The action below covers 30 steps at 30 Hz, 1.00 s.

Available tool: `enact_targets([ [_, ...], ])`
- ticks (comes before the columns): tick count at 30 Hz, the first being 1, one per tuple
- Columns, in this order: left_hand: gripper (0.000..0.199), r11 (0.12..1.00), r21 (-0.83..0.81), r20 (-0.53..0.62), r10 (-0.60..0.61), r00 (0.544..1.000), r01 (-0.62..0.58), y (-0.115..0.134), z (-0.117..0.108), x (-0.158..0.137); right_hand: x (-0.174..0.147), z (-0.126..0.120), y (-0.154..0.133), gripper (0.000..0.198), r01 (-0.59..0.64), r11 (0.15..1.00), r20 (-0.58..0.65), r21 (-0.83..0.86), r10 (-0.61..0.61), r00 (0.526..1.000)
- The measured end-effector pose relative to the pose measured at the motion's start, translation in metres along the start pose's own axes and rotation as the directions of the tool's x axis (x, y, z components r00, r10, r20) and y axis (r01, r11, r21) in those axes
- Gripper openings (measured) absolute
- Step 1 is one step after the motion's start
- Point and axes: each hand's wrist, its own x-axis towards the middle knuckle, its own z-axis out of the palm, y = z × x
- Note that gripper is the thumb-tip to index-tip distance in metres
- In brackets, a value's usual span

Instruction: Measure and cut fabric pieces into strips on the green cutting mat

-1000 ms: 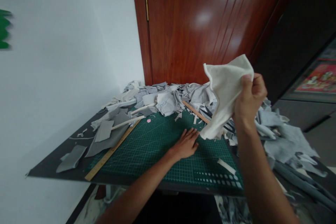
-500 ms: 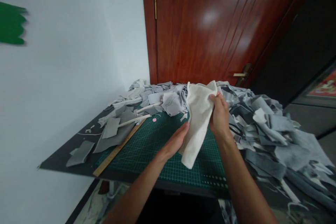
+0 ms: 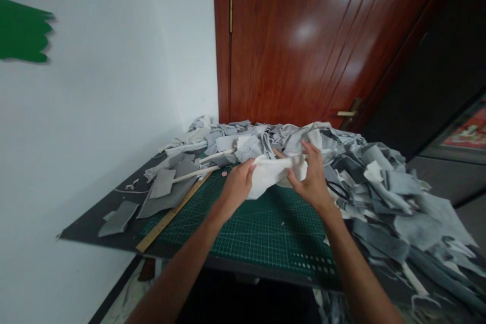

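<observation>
A white piece of cloth (image 3: pixel 268 176) is stretched sideways above the green cutting mat (image 3: pixel 250 238). My left hand (image 3: pixel 236 186) is closed on its left end, thumb on top. At the cloth's right end is my right hand (image 3: pixel 314 179), thumb and fingers spread wide apart. The right thumb appears to touch the cloth, and part of the cloth shows between thumb and forefinger. Behind the hands, grey and white fabric scraps (image 3: pixel 248 146) lie along the back of the table.
A wooden ruler (image 3: pixel 170 215) lies along the mat's left edge, beside grey cloth pieces (image 3: pixel 120 218). On the right rises a large heap of grey scraps (image 3: pixel 395 182). A white wall (image 3: pixel 114 86) borders the left; a brown door (image 3: pixel 281 45) stands behind the table.
The white cloth has gone from hanging lengthwise to lying sideways between my hands. My left hand has moved up and left, and my right hand's fingers have spread.
</observation>
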Motion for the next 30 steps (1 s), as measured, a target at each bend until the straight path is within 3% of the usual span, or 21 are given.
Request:
enact_targets([
  [2,0.032,0.97,0.18,0.126,0.143,0.982,-0.165,0.005,-0.016,0.008,-0.002,0.003,-0.002,0.076,0.094,0.995,0.176,0.039,-0.099,0.979],
  [3,0.039,0.933,0.248,0.228,0.205,0.952,-0.26,0.008,-0.024,0.011,-0.005,0.006,-0.003,0.075,0.105,0.991,0.247,0.084,-0.123,0.961],
  [6,0.055,0.809,0.389,0.434,0.262,0.862,-0.441,0.017,-0.045,0.021,-0.016,0.017,-0.003,0.069,0.04,0.964,0.382,0.262,-0.142,0.913],
  [9,0.053,0.697,0.422,0.535,0.325,0.78,-0.58,0.028,-0.061,0.024,-0.028,0.026,-0.004,0.054,-0.089,0.911,0.447,0.402,-0.11,0.888],
  [12,0.042,0.576,0.481,0.534,0.404,0.742,-0.66,0.037,-0.075,0.026,-0.031,0.023,-0.009,0.042,-0.217,0.868,0.512,0.447,-0.049,0.858],
  [15,0.029,0.543,0.566,0.401,0.476,0.783,-0.62,0.039,-0.088,0.029,-0.023,0.01,-0.018,0.049,-0.281,0.845,0.492,0.455,0.024,0.87],
  [18,0.042,0.56,0.632,0.233,0.523,0.82,-0.536,0.041,-0.098,0.028,-0.013,-0.009,-0.029,0.053,-0.256,0.844,0.395,0.471,0.058,0.917],
  [20,0.05,0.564,0.644,0.167,0.556,0.814,-0.517,0.048,-0.104,0.021,-0.01,-0.026,-0.039,0.052,-0.227,0.85,0.348,0.476,0.054,0.936],
  [22,0.05,0.587,0.605,0.14,0.586,0.798,-0.537,0.061,-0.111,0.01,-0.01,-0.046,-0.051,0.05,-0.207,0.855,0.333,0.476,0.043,0.942],
  [26,0.05,0.704,0.497,0.16,0.501,0.851,-0.508,0.085,-0.123,-0.005,-0.006,-0.085,-0.071,0.049,-0.214,0.87,0.336,0.444,0.06,0.94],
  [30,0.052,0.782,0.446,0.205,0.385,0.9,-0.436,0.065,-0.106,0.021,0.009,-0.089,-0.05,0.05,-0.343,0.875,0.475,0.341,0.154,0.866],
])
